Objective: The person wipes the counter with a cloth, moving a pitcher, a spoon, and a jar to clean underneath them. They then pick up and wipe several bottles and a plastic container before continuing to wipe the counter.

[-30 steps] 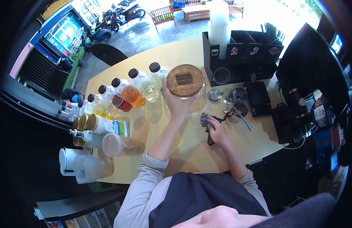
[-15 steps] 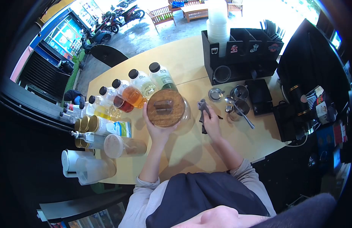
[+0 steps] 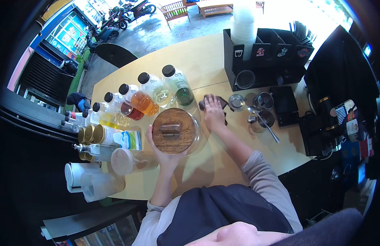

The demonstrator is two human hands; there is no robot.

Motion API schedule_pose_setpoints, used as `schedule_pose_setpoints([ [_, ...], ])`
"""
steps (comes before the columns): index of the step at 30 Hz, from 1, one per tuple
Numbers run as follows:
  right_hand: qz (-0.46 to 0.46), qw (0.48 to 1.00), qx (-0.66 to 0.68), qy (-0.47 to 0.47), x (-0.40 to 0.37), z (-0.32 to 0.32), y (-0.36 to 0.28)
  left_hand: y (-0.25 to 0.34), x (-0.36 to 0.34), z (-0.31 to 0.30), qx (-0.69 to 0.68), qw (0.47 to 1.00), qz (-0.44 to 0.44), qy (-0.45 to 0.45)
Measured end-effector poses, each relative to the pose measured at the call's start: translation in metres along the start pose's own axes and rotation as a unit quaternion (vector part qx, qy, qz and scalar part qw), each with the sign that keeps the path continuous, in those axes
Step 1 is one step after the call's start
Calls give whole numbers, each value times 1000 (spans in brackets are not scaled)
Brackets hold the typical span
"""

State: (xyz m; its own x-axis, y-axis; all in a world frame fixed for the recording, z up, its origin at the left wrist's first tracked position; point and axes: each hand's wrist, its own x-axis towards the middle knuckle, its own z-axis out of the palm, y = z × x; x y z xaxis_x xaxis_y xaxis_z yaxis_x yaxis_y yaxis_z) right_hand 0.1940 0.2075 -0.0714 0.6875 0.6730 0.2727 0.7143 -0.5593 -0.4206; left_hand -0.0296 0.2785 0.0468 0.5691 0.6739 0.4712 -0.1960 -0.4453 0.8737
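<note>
My left hand [image 3: 167, 159] is wrapped round a clear glass jar [image 3: 198, 130] with a round wooden lid [image 3: 179, 141]; the lid hides most of the jar. To its upper right, my right hand [image 3: 215, 115] presses a dark grey cloth [image 3: 203, 104] against the wooden table [image 3: 200, 172], fingers stretched over it. A bottle of green liquid [image 3: 183, 95] stands just left of the cloth, and a small glass dish [image 3: 237, 103] is close on the right.
Several capped bottles, one with orange liquid [image 3: 144, 103], line the left side beside a jar [image 3: 134, 161] and a pitcher [image 3: 101, 184]. On the right are metal cups [image 3: 263, 100], a spoon [image 3: 272, 133], a black scale [image 3: 283, 105] and a black organizer [image 3: 272, 74] with stacked plastic cups [image 3: 243, 33].
My right hand has moved the cloth forward and left, its fingers now spread flatter over it. My left hand has shifted the jar slightly towards me and left.
</note>
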Motion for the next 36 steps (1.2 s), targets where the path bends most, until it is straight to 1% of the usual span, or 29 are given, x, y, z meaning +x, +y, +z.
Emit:
schedule_pose_setpoints([
  [2,56,998,-36,20,19,10,3,2,0,1,8,1000,0,2],
  [3,75,997,-22,0,29,8,3,4,0,2,5,1000,-3,1],
  [6,96,995,-22,22,56,14,13,3,0,2,3,1000,-11,0],
  [11,86,993,-51,55,102,25,43,4,-1,0,8,1000,-9,-9],
  [14,80,995,-51,25,118,17,53,4,-2,-1,31,999,-4,-9],
  [17,77,995,-62,23,112,16,52,3,-1,-2,42,999,-9,-9],
  [19,77,994,-70,20,104,15,51,1,0,-3,84,996,23,-13],
  [20,75,995,-72,9,98,16,51,1,-1,-3,83,996,24,-13],
  [22,77,994,-76,-1,80,12,48,3,-1,0,30,1000,5,-5],
  [26,103,989,-102,-26,32,-11,17,8,-1,3,18,1000,-5,-3],
  [28,111,991,-71,-39,15,-32,1,6,0,1,40,999,20,-13],
  [29,91,994,-36,-37,13,-32,8,4,-1,-1,37,999,20,-15],
  [30,94,994,-37,-37,15,-26,16,0,-3,-3,17,1000,5,-15],
  [31,78,996,-47,-21,20,-18,24,-2,-4,-3,-3,1000,-10,-16],
  [33,65,996,-54,-5,32,-5,34,-3,-4,-4,10,1000,-7,-22],
  [35,84,988,-128,5,52,1,38,1,-3,-4,24,999,-4,-26],
  [36,84,988,-127,6,64,3,40,6,-2,-1,-3,999,-26,-17],
])
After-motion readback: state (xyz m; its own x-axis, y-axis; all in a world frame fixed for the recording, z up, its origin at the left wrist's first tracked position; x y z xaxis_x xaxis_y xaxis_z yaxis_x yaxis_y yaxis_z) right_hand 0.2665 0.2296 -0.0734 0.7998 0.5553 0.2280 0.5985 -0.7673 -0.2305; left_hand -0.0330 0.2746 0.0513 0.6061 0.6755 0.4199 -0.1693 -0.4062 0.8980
